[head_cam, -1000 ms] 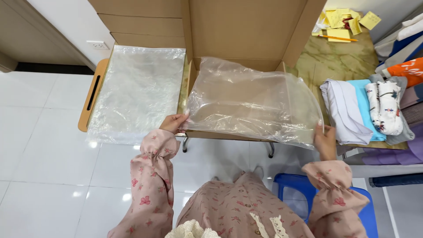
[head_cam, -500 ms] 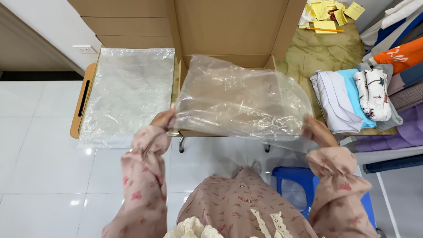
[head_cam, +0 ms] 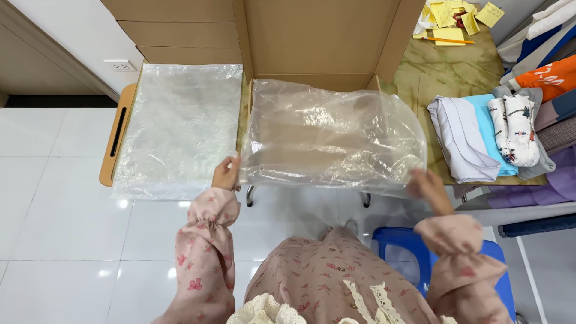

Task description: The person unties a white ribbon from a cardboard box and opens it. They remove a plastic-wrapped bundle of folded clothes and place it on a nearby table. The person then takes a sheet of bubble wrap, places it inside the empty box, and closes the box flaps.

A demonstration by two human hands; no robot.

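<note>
While I hold the clear bag (head_cam: 333, 141) stretched in front of the open box (head_cam: 327, 39), my left hand (head_cam: 226, 174) pinches its near left corner, fingers closed on the film. My right hand (head_cam: 427, 185) grips the near right corner, though the plastic blurs that hand and I can only say it looks closed on the edge. The bag hangs puffed with air over the box's front edge and the table (head_cam: 444, 72), touching neither hand's sleeve.

I judge this to be the spreading step: the bag is pulled wide and lifted, not yet laid flat or fitted anywhere. The next move calls for keeping both corners taut and level, so the film does not fold on itself, and for letting the trapped air out as it comes down.

To my left a stack of more bags (head_cam: 180, 129) lies flat on a wooden board (head_cam: 114, 141), just beside the box. To my right, folded clothes (head_cam: 489, 135) sit on the table, with yellow notes (head_cam: 447, 18) and a pencil (head_cam: 447, 40) farther back. A blue stool (head_cam: 414, 252) stands below me.

Compared with half a second ago, the bag sits a little flatter and broader, and my right hand has come slightly lower and nearer my body. A second ago both hands were spread wider at the bag's lower corners; my grip on both corners has not changed since.
</note>
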